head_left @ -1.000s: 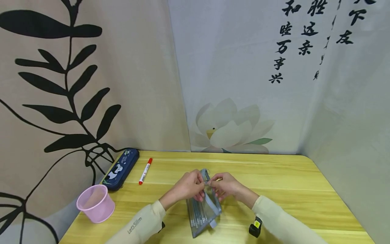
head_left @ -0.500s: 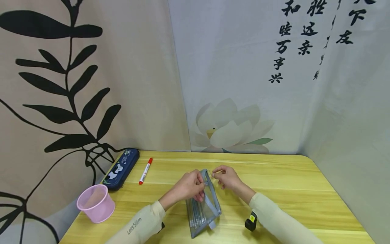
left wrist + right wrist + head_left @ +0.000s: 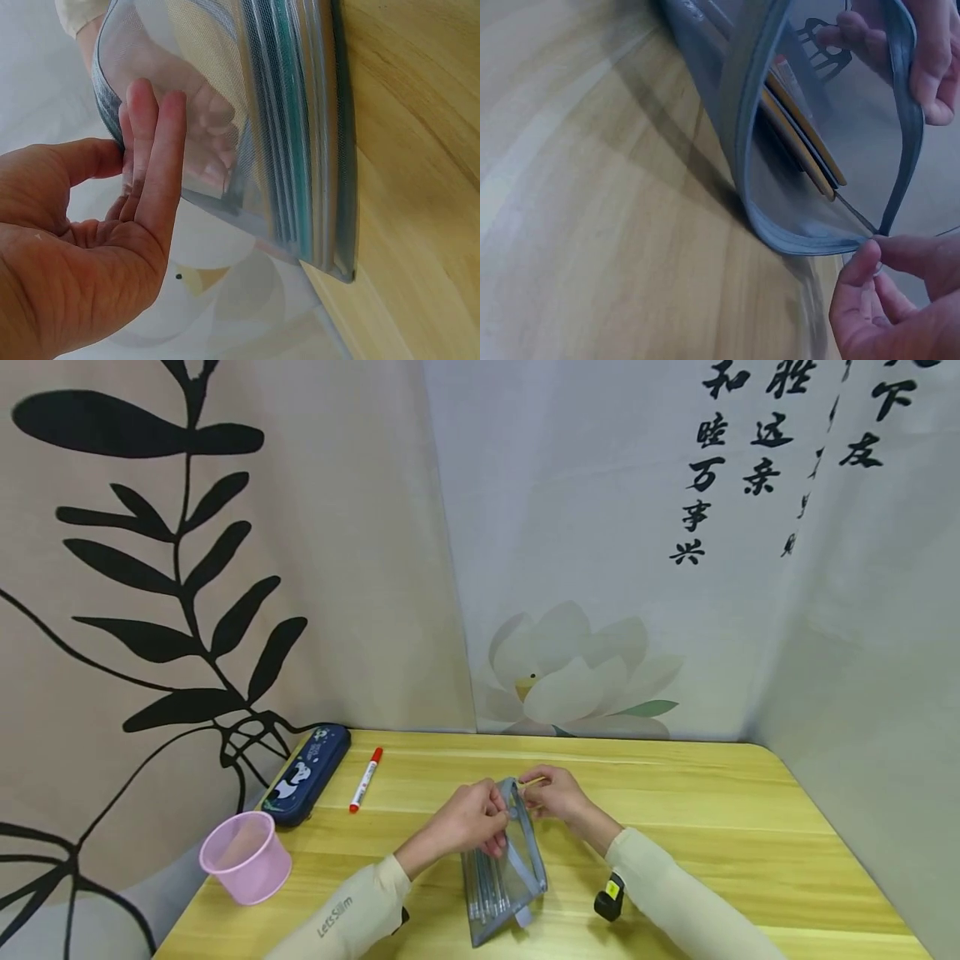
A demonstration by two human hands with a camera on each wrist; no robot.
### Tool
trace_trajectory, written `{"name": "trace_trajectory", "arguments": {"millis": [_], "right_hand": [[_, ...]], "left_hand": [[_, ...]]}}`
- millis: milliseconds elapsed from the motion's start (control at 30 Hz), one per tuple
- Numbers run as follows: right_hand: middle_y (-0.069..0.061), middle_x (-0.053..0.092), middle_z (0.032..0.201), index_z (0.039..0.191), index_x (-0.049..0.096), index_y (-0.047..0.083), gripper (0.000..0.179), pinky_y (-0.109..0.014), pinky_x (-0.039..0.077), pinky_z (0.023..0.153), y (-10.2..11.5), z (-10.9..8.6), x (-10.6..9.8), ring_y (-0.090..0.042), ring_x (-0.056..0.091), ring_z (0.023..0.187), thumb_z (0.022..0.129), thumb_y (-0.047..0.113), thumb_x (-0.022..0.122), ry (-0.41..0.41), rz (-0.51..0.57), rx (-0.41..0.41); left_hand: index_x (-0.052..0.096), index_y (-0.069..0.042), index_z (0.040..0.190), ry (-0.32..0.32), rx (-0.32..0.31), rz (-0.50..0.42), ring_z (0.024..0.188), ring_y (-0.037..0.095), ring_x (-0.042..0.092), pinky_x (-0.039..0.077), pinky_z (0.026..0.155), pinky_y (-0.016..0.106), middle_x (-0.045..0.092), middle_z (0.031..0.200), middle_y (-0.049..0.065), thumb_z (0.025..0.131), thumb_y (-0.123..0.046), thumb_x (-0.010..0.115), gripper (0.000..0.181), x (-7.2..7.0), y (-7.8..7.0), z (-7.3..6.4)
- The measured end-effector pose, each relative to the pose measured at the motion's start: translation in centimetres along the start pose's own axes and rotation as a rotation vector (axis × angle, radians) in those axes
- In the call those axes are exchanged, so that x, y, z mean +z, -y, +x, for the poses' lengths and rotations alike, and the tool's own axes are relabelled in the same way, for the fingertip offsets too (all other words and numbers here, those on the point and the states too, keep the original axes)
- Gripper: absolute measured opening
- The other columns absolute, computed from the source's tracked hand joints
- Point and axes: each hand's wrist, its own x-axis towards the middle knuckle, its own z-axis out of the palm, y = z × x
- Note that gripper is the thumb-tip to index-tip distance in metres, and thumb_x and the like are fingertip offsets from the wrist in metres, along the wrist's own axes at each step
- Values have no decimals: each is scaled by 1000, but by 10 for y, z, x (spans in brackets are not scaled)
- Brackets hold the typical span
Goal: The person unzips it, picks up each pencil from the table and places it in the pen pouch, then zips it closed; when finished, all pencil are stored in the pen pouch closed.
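Note:
A grey see-through mesh zip pouch (image 3: 531, 843) stands tilted on the table, its zipped mouth spread open. Several long, thin pens or pencils (image 3: 802, 146) lie inside it, also visible through the mesh in the left wrist view. My left hand (image 3: 472, 818) pinches one side of the mouth's rim between thumb and fingers. At the pouch's far end, my right hand (image 3: 553, 795) pinches the corner where the zip edges meet, as the right wrist view shows. Whether a zip pull is between those fingertips is hidden.
A dark blue pencil case (image 3: 307, 777) with a cartoon print lies at the back left. Beside it is a white marker with red ends (image 3: 366, 781). The pink cup (image 3: 247, 860) stands near the table's left edge. Curtains hang behind the wooden table (image 3: 675, 827).
My right hand has let go near the middle of the pouch's mouth, moved away to the far end, and now pinches the corner there. My left hand keeps its hold.

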Motion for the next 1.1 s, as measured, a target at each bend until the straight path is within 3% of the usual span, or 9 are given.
{"name": "trace_trajectory", "arguments": {"millis": [233,467,733,900,1100], "right_hand": [[-15,77,99,119,68,-1,25,-32,63,73,-4,2,0,-19,73,83,96,5,73,-67,-62,-108],[-10,79,89,98,75,6,5,-37,66,68,-2,4,-1,-23,74,76,98,10,74,-160,-198,-221],[-16,81,92,101,76,4,13,-43,68,67,1,1,-3,-29,78,78,101,16,72,-133,-201,-289],[-20,80,94,101,76,0,15,-46,68,66,3,1,-3,-33,78,79,101,14,71,-125,-196,-316],[-18,81,94,100,76,2,13,-43,67,66,5,2,-1,-31,79,79,101,14,71,-123,-202,-304]], "left_hand": [[57,-2,103,0,-8,7,56,24,73,68,64,52,72,70,11,100,-4,61,5,0,-2,0],[57,-3,101,-4,-6,17,55,25,73,68,63,52,72,69,11,101,-5,61,5,-2,-3,2],[57,-3,102,35,-15,44,60,27,75,68,65,54,74,73,11,102,-11,63,9,-8,-1,9],[58,-4,107,80,-25,40,69,34,78,68,68,55,76,79,12,104,-22,62,18,-20,5,24],[60,-3,123,29,70,32,85,37,77,68,71,54,76,95,11,107,-17,57,21,-41,19,52]]}}
